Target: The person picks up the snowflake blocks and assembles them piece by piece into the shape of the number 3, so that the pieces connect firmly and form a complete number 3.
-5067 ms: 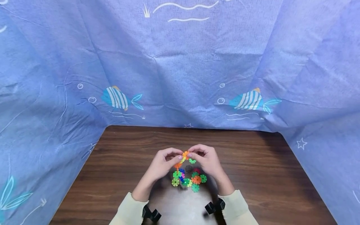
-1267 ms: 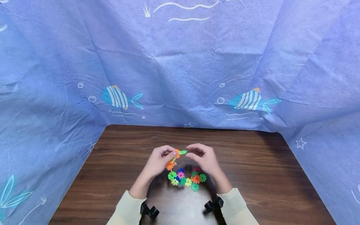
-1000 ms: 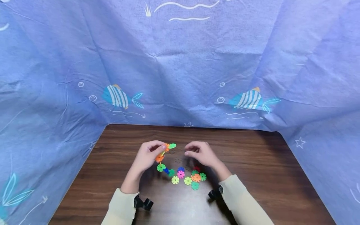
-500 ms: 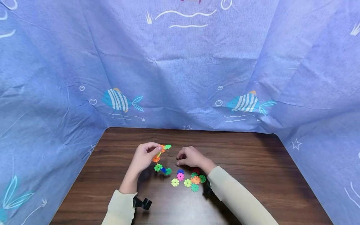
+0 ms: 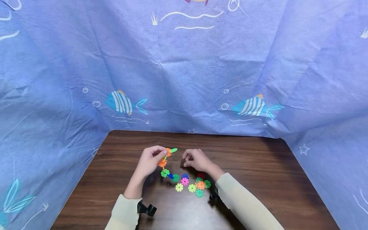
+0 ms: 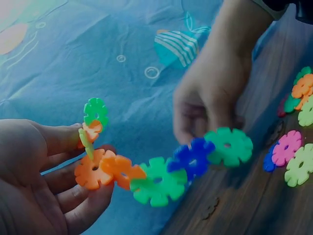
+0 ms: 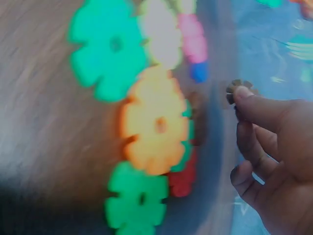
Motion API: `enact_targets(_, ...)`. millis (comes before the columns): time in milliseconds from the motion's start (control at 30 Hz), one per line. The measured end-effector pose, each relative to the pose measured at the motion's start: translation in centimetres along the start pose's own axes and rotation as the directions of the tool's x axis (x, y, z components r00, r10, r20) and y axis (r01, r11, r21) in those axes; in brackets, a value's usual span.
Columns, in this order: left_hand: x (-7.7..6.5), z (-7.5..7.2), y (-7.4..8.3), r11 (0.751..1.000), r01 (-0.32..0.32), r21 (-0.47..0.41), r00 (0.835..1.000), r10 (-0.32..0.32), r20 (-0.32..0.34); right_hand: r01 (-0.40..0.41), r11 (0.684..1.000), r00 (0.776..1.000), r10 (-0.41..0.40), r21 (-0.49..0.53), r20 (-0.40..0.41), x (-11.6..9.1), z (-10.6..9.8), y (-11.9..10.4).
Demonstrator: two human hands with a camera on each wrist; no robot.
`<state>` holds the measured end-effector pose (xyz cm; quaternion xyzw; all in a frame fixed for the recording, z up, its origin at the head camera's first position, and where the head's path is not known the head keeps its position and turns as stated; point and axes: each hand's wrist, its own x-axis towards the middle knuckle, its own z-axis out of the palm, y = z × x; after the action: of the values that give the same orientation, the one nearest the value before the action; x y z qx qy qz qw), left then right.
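Observation:
My left hand (image 5: pixel 150 160) pinches a curved chain of interlocking snowflake discs (image 6: pixel 159 181) near its upper end. Green, orange, yellow and blue discs make up the chain, slotted edge to edge. One green disc (image 6: pixel 96 111) sticks up at the top, and another green disc (image 6: pixel 230 147) ends the lower part, beyond the blue disc (image 6: pixel 194 159). To the right, my right hand (image 5: pixel 196 160) pinches a small brown snowflake disc (image 7: pixel 231 93) between thumb and forefinger, low over the table. The two hands are apart.
Loose discs lie on the wooden table (image 5: pixel 258 179): a pink disc (image 5: pixel 185 181), yellow ones, green ones, and an orange disc (image 5: pixel 201 185) overlapping others. A brown disc (image 6: pixel 210 208) lies between the hands, hard to see against the wood. A blue fish-patterned cloth (image 5: pixel 184 80) surrounds the table.
Earlier both hands were at the chain's upper end. The right hand let go, came leftward down to the table and picked up a brown disc. The left hand carried the chain leftward.

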<state>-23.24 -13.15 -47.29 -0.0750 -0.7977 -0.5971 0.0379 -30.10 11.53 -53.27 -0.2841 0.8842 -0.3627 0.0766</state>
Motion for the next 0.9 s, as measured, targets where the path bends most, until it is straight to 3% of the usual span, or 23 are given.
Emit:
enact_targets(133,0.0,0.8,0.1,0.998,0.012,-0.054,1.000,-0.012,-0.002,0.027,0.977,0.981,0.015,0.214,-0.192,-1.0,-1.3,-0.6)
enact_targets(267,-0.1,1.7,0.3,0.995,0.029,-0.093,0.999,-0.025,0.038,0.110,0.901,0.943,0.039,0.419,-0.331,-2.5,-2.2,-2.0)
enact_targets(433,-0.2,2.2,0.5,0.998,-0.006,-0.062,0.994,0.013,0.112,0.216,0.834,0.894,0.039,0.507,-0.446,-4.3,-2.4,-3.4)
enact_targets(600,-0.4,2.3,0.9,0.998,-0.063,-0.018,0.990,0.065,0.129,0.237,0.830,0.866,0.055,0.505,-0.496,-5.1,-2.6,-4.3)
enact_targets(767,-0.6,2.5,1.3,0.998,-0.062,-0.002,0.989,0.062,0.131,0.217,0.837,0.868,0.070,0.503,-0.491,-5.8,-3.6,-6.3)
enact_targets(900,-1.1,2.7,2.8,0.998,-0.063,0.009,0.990,0.061,0.130,0.231,0.845,0.867,0.045,0.482,-0.496,-6.1,-3.6,-6.9)
